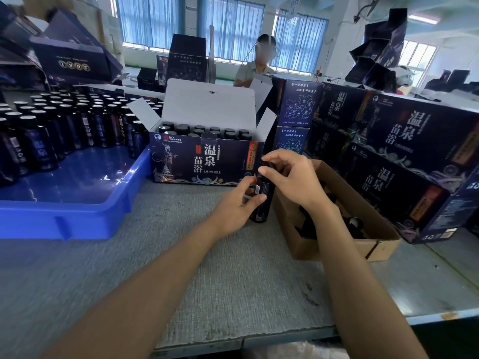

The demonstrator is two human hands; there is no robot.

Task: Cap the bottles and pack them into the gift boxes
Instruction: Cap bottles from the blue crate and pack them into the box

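Observation:
A dark bottle (262, 200) stands upright on the grey table, just right of the open gift box (207, 161). My left hand (237, 206) grips the bottle's body. My right hand (290, 177) pinches the black cap (265, 165) on the bottle's top. The gift box has its white lid raised and holds several capped bottles (202, 130). A blue tray (77, 203) at the left carries several uncapped bottles (51, 125). A brown carton (337, 244) at the right holds loose black caps (353, 221), partly hidden by my right arm.
Closed gift boxes (404, 161) are stacked at the right and behind. More boxes (72, 58) are piled at the back left. A person (256, 66) works across the table. Bare grey table (181, 268) lies in front of me.

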